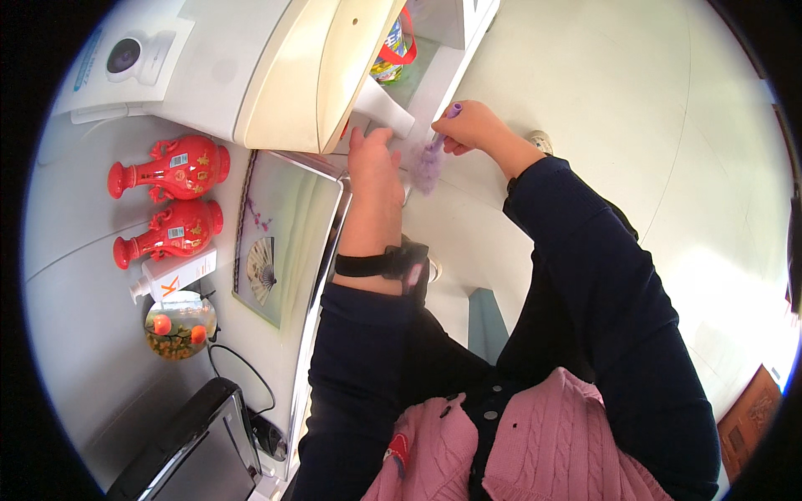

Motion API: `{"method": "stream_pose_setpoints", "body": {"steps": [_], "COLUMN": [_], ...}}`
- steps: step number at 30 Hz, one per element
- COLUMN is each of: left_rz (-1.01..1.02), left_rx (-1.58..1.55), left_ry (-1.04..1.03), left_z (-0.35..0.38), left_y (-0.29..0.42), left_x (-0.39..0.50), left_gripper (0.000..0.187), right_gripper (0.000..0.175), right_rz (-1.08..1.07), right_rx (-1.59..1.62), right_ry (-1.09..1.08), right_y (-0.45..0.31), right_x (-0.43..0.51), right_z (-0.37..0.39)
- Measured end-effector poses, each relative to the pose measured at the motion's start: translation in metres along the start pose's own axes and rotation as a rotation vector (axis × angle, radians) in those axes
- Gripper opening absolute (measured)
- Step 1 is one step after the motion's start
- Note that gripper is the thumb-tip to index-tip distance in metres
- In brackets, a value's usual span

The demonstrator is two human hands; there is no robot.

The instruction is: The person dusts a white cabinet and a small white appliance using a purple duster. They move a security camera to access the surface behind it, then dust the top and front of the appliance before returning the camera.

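My right hand [473,128] is closed around the handle of a small purple fluffy duster [429,166], its fibres hanging down towards my left hand. My left hand [374,163] reaches out with its fingers apart and holds nothing that I can see. Just beyond its fingertips is a white tapered object [387,109], partly covered by a cream appliance; I cannot tell what it is. Farther in, on a low shelf [423,72], a colourful bag [393,53] with red handles is partly hidden.
The cream-and-white appliance [288,75] overhangs my left hand. On the tabletop [288,206] stand two red vases [194,166], a white pump bottle [182,275], a round decorated ornament [180,324] and a monitor [207,451]. A boxed camera [135,59] is at upper left.
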State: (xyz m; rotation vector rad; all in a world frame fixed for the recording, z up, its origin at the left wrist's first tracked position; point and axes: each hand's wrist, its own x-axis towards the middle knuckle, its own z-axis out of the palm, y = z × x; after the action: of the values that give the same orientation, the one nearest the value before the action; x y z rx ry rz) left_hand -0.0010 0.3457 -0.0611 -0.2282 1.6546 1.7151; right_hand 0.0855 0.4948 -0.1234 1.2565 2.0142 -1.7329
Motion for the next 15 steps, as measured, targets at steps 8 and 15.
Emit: {"method": "stream_pose_setpoints", "body": {"steps": [8,15], "left_rz": [-0.032,-0.042], "left_rx": [-0.001,0.067], "left_ry": [0.044,0.083], "left_z": [-0.0049,-0.0053], "left_y": [-0.0053,-0.0083], "left_x": [0.0052,0.0084], "left_gripper": [0.067,0.046], "right_gripper": [0.024,0.024], "right_rz": [-0.043,-0.118], "right_rx": [0.089,0.132], "right_ry": [0.044,0.144], "right_y": [0.0067,-0.0032], "right_x": [0.0040,-0.0014], "right_z": [0.0060,0.0043]}}
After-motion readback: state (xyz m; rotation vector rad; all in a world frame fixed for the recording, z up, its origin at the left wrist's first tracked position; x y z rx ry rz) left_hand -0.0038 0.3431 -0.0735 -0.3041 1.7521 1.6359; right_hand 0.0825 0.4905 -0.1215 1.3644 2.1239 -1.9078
